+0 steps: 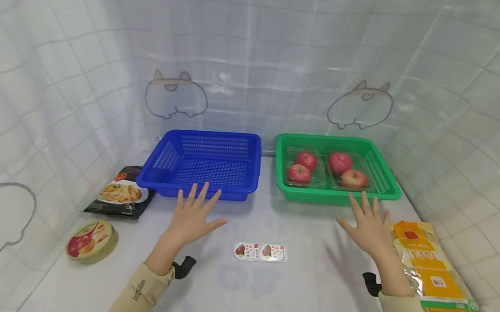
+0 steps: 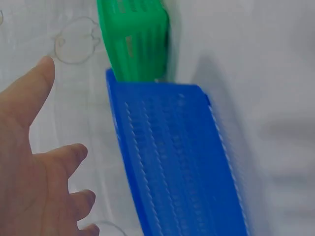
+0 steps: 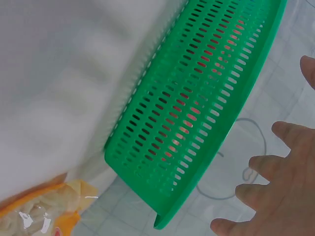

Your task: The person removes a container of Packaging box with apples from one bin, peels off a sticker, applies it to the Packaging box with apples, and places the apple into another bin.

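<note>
My left hand (image 1: pixel 191 221), fingers spread and straight, is held in front of the blue basket (image 1: pixel 208 191) and holds nothing. In the left wrist view the blue basket (image 2: pixel 172 147) fills the middle beside my spread fingers. Spread the same way and holding nothing, my right hand (image 1: pixel 370 228) is nearest the green basket (image 1: pixel 336 197) and the orange noodle bag. Inside the green basket lie two clear plastic packs, each with two red apples (image 1: pixel 298 174). Between my hands, two apple-picture stickers (image 1: pixel 260 252) lie side by side on the white table.
At the left, a black noodle packet (image 1: pixel 122 192) lies against the blue basket, with a round tin (image 1: pixel 92 242) in front of it. An orange and clear bag (image 1: pixel 435 271) lies at the right edge. A tile-patterned curtain (image 1: pixel 250 58) encloses the table (image 1: pixel 243 300).
</note>
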The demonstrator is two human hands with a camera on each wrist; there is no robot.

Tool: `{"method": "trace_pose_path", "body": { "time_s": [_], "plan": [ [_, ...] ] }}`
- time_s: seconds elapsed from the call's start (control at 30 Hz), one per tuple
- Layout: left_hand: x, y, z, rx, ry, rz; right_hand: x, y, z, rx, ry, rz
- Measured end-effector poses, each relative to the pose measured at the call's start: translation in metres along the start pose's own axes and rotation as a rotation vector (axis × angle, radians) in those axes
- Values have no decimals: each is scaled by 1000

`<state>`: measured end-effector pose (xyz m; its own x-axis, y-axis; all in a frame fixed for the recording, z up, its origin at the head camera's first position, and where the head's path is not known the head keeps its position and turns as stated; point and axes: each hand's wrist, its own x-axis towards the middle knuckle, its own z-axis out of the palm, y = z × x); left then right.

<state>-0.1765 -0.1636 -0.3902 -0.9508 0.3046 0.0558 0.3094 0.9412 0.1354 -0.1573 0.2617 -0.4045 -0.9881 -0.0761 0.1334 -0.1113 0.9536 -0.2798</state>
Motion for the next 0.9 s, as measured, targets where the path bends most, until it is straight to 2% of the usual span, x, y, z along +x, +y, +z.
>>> {"method": "trace_pose_path", "body": {
  "time_s": [0.4, 0.7, 0.9],
  "plan": [
    [46, 53, -4, -21, -4, 155, 12, 9, -6, 3, 0, 9],
    [86, 94, 9, -13, 8, 237, 33, 15, -9, 73, 45, 32],
    [106, 116, 20, -17, -4, 291, 51, 26, -15, 169, 29, 36]
  ]
}}
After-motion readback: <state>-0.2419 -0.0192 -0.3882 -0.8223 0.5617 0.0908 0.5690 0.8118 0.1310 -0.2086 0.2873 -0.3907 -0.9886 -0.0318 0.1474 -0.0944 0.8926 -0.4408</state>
